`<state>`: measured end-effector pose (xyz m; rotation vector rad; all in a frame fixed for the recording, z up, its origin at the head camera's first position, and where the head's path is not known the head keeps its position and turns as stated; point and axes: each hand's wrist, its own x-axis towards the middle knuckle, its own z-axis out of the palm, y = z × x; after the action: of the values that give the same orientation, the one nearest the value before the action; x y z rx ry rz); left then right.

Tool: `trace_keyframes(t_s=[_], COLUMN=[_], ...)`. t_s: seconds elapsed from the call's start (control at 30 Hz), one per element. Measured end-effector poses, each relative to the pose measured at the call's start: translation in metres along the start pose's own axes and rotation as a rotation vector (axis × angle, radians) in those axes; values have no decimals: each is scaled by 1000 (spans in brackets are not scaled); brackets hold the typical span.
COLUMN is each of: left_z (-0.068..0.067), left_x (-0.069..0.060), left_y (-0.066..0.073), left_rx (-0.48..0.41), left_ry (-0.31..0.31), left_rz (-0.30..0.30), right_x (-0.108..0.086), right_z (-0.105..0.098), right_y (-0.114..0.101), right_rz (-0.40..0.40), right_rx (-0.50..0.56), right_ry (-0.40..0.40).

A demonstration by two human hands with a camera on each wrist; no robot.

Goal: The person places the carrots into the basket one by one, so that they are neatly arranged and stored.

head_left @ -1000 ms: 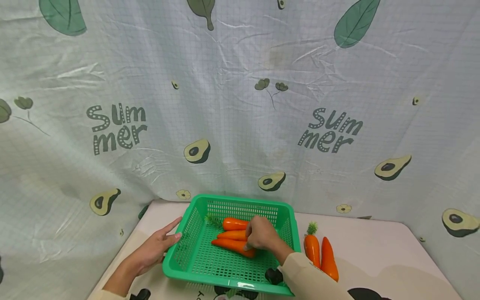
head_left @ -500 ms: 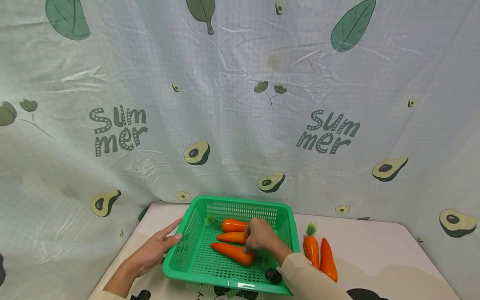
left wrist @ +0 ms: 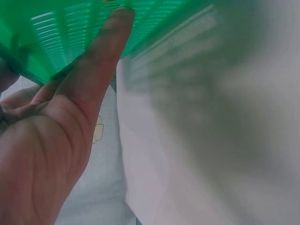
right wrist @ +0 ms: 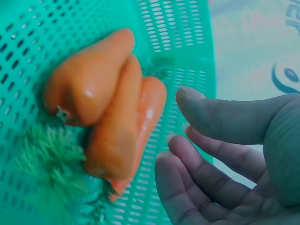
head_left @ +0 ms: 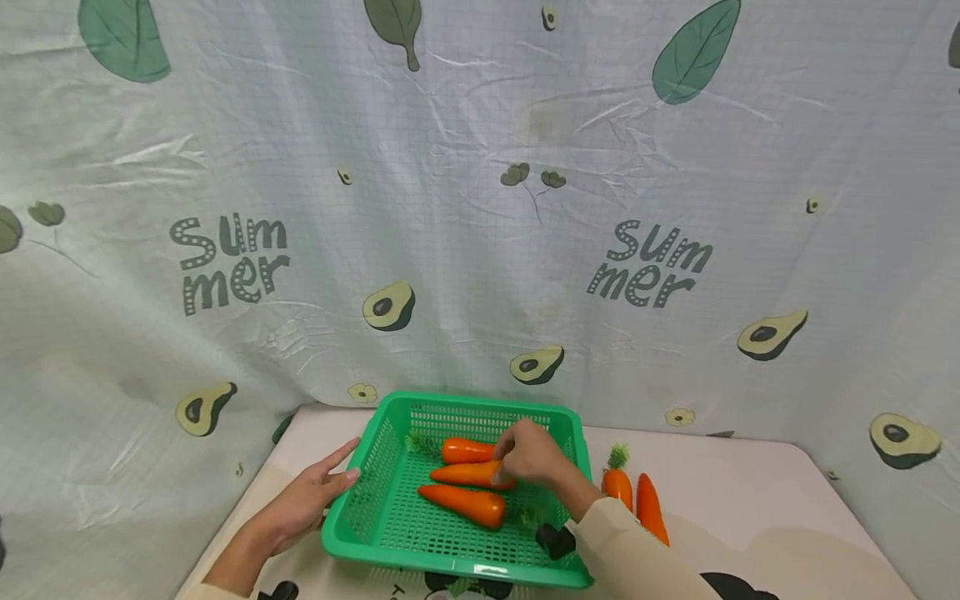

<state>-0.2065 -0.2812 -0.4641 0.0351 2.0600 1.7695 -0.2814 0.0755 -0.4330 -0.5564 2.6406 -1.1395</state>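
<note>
Three carrots lie side by side in a green basket: a front carrot, a middle carrot and a back carrot. My right hand is over their right ends; in the right wrist view the hand has parted, slightly bent fingers with nothing between them, beside the carrots. My left hand rests against the basket's left side, fingers extended; in the left wrist view a finger of the hand lies along the basket wall.
Right of the basket, a carrot with a green top and another carrot lie on the pale table. A printed curtain hangs behind the table. Green leafy tops lie in the basket near the carrots.
My right hand has come off the front carrot and moved up and slightly right. That carrot's thick end has shifted toward the basket's front. The left hand stays at the basket.
</note>
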Motion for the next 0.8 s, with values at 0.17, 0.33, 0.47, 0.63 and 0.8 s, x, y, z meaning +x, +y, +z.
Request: trace_keyframes(t_s=[0.17, 0.33, 0.47, 0.63, 0.8], left_z=[-1, -1, -1, -1, -1], left_x=[0, 0, 0, 0, 1], left_y=[0, 1, 1, 1, 1], left_rx=[-1, -4, -6, -8, -10], left_ry=[0, 7, 12, 7, -9], left_rz=[-10, -16, -20, -26, -16], right_x=[-7, -18, -27, -36, -45], right_z=[-18, -32, -42, -52, -60], right_y=[2, 7, 12, 20, 32], right_rz=[41, 56, 80, 110, 111], right_rx=[58, 129, 183, 189, 186], right_ry=[11, 20, 25, 52, 84])
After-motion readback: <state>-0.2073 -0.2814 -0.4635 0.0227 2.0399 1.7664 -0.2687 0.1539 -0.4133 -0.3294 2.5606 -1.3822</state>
